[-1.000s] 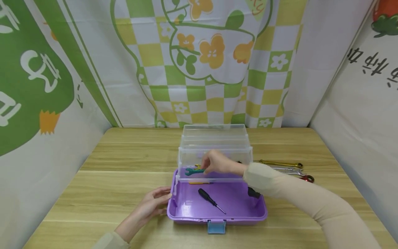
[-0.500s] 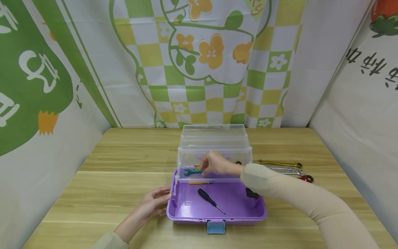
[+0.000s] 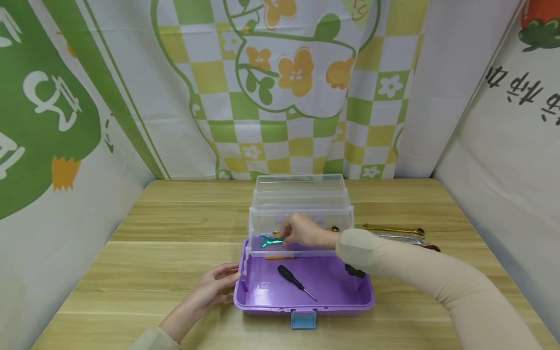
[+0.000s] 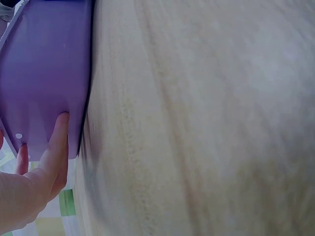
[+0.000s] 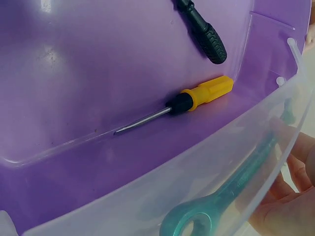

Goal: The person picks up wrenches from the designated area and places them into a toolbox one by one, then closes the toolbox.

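Note:
My right hand [image 3: 304, 231] pinches a shiny green combination wrench [image 3: 269, 241] at the clear tray [image 3: 302, 253] of a purple toolbox [image 3: 339, 294]. In the right wrist view, the wrench's ring end [image 5: 189, 216] shows through the translucent tray wall, and my fingers are at its shank. My left hand [image 3: 214, 287] rests against the toolbox's left side with extended fingers. The left wrist view has a fingertip [image 4: 63, 118] on the purple wall. On the toolbox floor lie a black-handled screwdriver [image 3: 290, 275] and a yellow-handled screwdriver [image 5: 211, 92], the latter partly hidden by the tray in the head view.
A gold wrench [image 3: 395, 230], silver wrenches [image 3: 402, 237] and a partly covered red wrench [image 3: 433, 248] lie right of the toolbox, near my sleeve. A gold ring end [image 3: 334, 229] shows at the tray. The blue latch [image 3: 303, 320] hangs at the front; a black object [image 3: 354, 271] is inside, right.
The green wrench stays in my right hand, now tilted so it catches more light. My right sleeve has shifted slightly and covers more of the red wrench. The left hand keeps its place.

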`<state>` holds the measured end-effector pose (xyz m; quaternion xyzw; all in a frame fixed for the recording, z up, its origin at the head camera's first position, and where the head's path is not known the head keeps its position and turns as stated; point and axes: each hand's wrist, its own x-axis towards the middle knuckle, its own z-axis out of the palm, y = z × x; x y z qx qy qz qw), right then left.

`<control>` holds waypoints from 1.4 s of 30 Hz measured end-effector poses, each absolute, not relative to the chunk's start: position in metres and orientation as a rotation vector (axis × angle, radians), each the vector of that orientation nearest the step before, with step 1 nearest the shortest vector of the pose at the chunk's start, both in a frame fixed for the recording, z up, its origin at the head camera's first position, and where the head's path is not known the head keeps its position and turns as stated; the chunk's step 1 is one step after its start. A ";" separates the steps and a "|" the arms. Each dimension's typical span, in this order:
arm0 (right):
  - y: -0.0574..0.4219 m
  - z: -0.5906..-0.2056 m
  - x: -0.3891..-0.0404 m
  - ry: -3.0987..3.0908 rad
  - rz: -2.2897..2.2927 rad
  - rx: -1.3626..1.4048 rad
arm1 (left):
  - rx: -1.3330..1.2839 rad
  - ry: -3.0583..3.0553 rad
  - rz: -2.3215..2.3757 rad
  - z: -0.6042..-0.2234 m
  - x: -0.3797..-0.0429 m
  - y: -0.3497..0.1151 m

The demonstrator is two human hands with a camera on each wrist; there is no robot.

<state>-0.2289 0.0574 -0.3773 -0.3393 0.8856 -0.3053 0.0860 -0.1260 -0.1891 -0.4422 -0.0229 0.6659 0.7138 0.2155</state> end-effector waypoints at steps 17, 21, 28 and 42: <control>0.055 -0.376 -0.228 2.727 -0.771 -1.053 | -0.088 1.840 1.982 -0.442 -0.127 -0.189; 0.055 -0.376 -0.230 2.690 -0.793 -1.012 | -0.089 1.841 1.980 -0.442 -0.127 -0.189; 0.055 -0.376 -0.234 2.658 -0.790 -1.007 | -0.092 1.848 1.984 -0.442 -0.126 -0.189; 0.061 -0.365 -0.232 2.581 -0.716 -1.137 | -0.083 1.849 1.977 -0.442 -0.126 -0.188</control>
